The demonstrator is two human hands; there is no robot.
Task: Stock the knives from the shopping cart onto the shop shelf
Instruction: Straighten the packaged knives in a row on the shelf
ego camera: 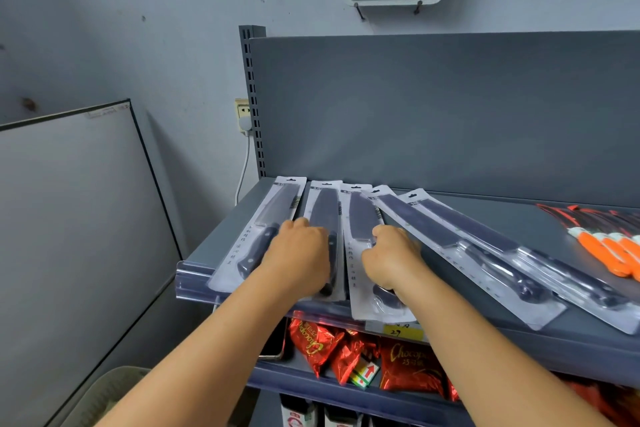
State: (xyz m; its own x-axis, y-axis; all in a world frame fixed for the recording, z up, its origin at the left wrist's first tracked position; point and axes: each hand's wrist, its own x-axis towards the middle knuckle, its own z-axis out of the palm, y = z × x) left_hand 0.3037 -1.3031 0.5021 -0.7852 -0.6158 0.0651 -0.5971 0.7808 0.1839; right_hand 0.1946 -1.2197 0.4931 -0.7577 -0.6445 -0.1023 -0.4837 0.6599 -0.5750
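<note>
Knives in blister packs lie fanned out along the left end of the top shelf [485, 218], five of them, tips toward the back panel and handles toward the front edge. My left hand [298, 253] is down on the second pack [325, 215], fingers curled over it near the handle; I can't tell whether they actually clamp the card or only press it flat. Just beside it, at the shelf's left corner, the first pack [263, 229] lies slightly angled, its handle end reaching the clear price rail [194, 284] at the front edge. My right hand [391, 260] sits on the third pack [360, 236], fingers bent round its right side and grasping it; that pack overhangs the front edge, handle end sticking out past the rail. To its right the two long packs [485, 253] lie slanted across the shelf, overlapping each other, their tops tucked close to the third pack and their handle ends pointing to the front right. Further toward the shelf's right end there's a cluster of orange-handled knives [609, 250]. On the shelf below, under the front edge, red chocolate bags [318, 343] are lined up.
</note>
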